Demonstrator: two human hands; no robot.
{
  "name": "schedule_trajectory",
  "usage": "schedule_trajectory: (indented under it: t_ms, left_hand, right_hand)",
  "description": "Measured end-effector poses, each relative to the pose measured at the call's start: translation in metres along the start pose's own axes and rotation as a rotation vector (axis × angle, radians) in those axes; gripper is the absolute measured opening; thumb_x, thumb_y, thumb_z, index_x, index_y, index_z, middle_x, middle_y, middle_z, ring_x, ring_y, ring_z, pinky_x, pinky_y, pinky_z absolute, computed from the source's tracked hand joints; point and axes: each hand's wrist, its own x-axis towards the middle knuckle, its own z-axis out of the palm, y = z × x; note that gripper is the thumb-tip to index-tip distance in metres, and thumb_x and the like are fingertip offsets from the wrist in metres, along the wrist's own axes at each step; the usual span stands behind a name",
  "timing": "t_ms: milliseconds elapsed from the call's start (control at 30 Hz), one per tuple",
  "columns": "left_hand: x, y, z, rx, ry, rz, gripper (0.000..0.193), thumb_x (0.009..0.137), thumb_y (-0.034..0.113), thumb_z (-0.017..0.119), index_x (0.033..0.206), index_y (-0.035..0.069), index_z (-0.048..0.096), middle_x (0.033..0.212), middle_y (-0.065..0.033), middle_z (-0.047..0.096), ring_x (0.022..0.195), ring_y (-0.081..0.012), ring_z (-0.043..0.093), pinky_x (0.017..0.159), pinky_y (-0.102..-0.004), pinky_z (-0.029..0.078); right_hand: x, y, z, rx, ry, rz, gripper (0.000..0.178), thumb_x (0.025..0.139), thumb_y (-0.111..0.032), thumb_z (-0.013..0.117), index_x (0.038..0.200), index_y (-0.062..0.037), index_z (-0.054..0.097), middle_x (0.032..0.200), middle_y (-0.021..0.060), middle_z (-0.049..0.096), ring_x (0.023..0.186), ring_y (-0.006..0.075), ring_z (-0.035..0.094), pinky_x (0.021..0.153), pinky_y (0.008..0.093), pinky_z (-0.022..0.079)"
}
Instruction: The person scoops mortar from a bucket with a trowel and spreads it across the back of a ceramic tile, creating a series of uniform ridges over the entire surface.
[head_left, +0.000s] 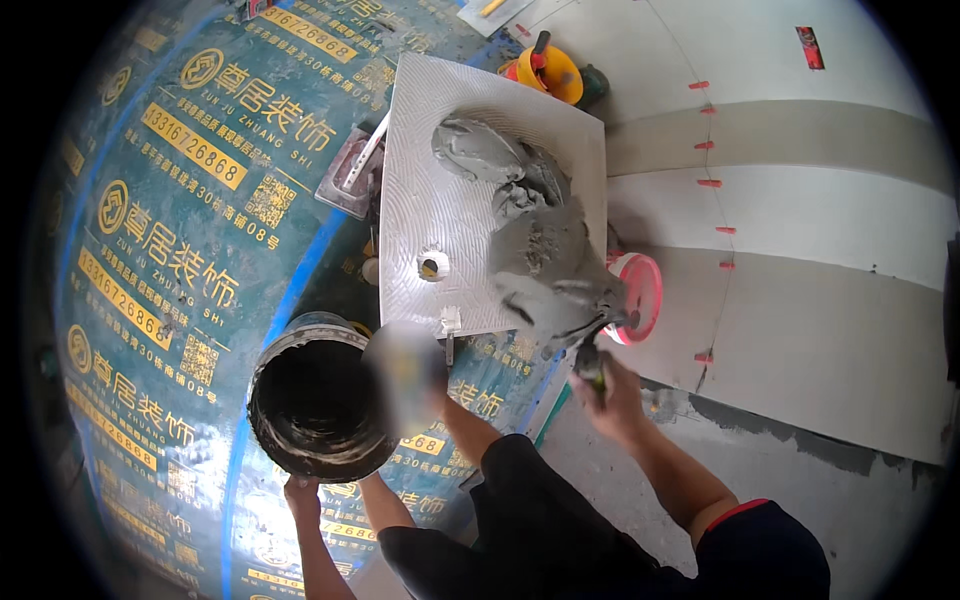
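Observation:
My left hand (302, 492) grips the near lower side of a bucket (263, 385), tilted so that its dark, mortar-smeared inside shows. My right hand (612, 400) is closed around the handle of a trowel (590, 366). Its blade is hidden under or coated with grey mortar at the near right corner of a large pale tile (412, 130). A thick heap of wet mortar (540, 250) spreads across the tile's right half. The tile's upper face has fine curved ridges, and a round hole (432, 265) goes through it near the left edge.
A yellow bucket (562, 75) with a tool in it stands behind the tile. A red-rimmed bucket (640, 298) sits at its right, a notched trowel (350, 170) at its left. Printed green sheeting (150, 270) covers the floor; tiled wall (800, 220) with red spacers rises right.

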Motion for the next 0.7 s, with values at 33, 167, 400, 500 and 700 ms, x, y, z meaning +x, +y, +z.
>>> schedule_trajectory:
  t_ms: [33,167,400,500,700]
  left_hand:
    - [-0.003,0.012,0.008,-0.087,-0.012,0.025,0.027,0.073,0.006,0.063,0.098,-0.004,0.060,0.087,-0.0149,0.066,0.077,-0.0208,0.058,0.072,-0.0357,0.045]
    - [0.001,0.004,0.008,-0.109,0.006,-0.011,0.026,0.074,0.003,0.061,0.100,-0.004,0.060,0.088,-0.0145,0.066,0.077,-0.0195,0.057,0.072,-0.0343,0.044]
    - [-0.013,0.020,0.011,-0.032,0.041,0.051,0.028,0.074,0.004,0.054,0.101,-0.001,0.061,0.091,-0.0162,0.066,0.076,-0.0259,0.059,0.072,-0.0361,0.045]
    - [-0.016,-0.016,-0.013,0.228,0.098,0.340,0.025,0.078,0.011,0.053,0.100,0.003,0.064,0.097,-0.0140,0.064,0.090,-0.0344,0.059,0.078,-0.0431,0.045]
    - [-0.015,0.014,0.021,-0.254,0.071,0.155,0.028,0.076,0.013,0.057,0.100,0.001,0.061,0.092,-0.0171,0.065,0.087,-0.0299,0.062,0.078,-0.0363,0.045]
  right_hand:
    - [0.016,0.025,-0.004,-0.177,0.131,-0.078,0.029,0.081,-0.029,0.064,0.091,-0.0033,0.056,0.071,0.0144,0.060,0.061,0.0322,0.062,0.056,0.0386,0.049]
    - [0.092,0.126,0.046,-0.296,-0.082,0.121,0.035,0.078,-0.029,0.066,0.092,0.0013,0.057,0.074,0.0212,0.062,0.072,0.0424,0.059,0.062,0.0437,0.048]
    - [0.066,0.097,0.035,-0.035,0.044,0.009,0.027,0.076,-0.018,0.065,0.093,0.0009,0.056,0.080,0.0213,0.062,0.076,0.0393,0.059,0.065,0.0428,0.046]
    - [0.033,0.008,0.029,0.010,-0.221,0.006,0.024,0.076,-0.019,0.065,0.088,-0.0005,0.057,0.079,0.0210,0.062,0.074,0.0343,0.062,0.064,0.0409,0.047]
    - [0.004,-0.093,0.108,-0.336,-0.715,-0.298,0.035,0.076,-0.024,0.062,0.096,0.0032,0.050,0.074,0.0200,0.061,0.070,0.0364,0.062,0.062,0.0434,0.050]
